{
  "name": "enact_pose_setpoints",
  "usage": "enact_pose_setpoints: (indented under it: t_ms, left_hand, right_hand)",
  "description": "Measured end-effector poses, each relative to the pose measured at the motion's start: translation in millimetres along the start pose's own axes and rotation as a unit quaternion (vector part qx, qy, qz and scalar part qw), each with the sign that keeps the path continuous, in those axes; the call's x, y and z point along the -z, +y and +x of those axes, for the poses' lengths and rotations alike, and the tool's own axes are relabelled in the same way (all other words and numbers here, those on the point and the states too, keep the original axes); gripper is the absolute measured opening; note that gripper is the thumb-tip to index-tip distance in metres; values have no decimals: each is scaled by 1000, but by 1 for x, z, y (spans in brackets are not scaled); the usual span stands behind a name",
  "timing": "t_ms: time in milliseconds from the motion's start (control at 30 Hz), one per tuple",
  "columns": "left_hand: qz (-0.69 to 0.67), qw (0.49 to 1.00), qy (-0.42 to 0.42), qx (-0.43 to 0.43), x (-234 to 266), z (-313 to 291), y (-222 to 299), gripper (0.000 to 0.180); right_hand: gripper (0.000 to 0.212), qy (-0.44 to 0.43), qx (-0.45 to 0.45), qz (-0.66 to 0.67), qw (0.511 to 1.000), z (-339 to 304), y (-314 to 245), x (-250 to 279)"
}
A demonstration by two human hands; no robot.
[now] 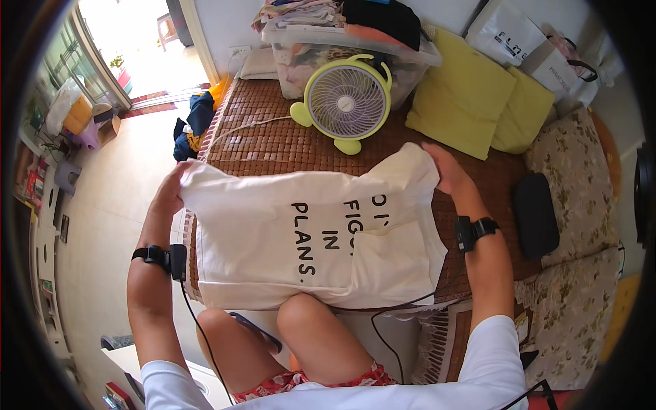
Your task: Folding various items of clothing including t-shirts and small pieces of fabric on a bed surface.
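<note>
A cream T-shirt (pixel 273 232) with black lettering is stretched out over the edge of a brown woven mat (pixel 273 140). My left hand (pixel 169 190) grips its left corner. My right hand (pixel 443 169) grips the upper right part, where the cloth is folded over. Both wrists carry black bands with cables. My bare knees sit just under the shirt's lower hem.
A yellow-green desk fan (pixel 346 101) stands on the mat just beyond the shirt. Behind it is a clear storage box (pixel 307 61) piled with clothes. Yellow pillows (pixel 465 96) and a black case (pixel 535 213) lie to the right. Blue clothes (pixel 193 126) lie on the floor at left.
</note>
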State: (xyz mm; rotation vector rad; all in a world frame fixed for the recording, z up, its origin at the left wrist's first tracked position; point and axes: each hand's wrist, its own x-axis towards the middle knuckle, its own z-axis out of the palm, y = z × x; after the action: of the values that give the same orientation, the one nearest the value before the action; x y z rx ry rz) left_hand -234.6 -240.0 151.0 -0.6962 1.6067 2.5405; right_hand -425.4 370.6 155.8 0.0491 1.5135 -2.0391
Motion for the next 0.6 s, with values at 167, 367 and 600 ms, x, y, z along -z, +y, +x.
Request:
enact_pose_setpoints:
  t_ms: [167, 367, 600]
  left_hand:
    - [233, 967, 50, 91, -6, 9, -5, 34]
    - [227, 929, 147, -251, 11, 42, 2, 22]
    - [347, 878, 142, -297, 40, 7, -18, 17]
  right_hand:
    - [38, 79, -117, -462, 876, 11, -13, -66]
    - [26, 148, 162, -365, 905, 42, -13, 0]
    - [28, 59, 89, -394, 913, -22, 14, 11]
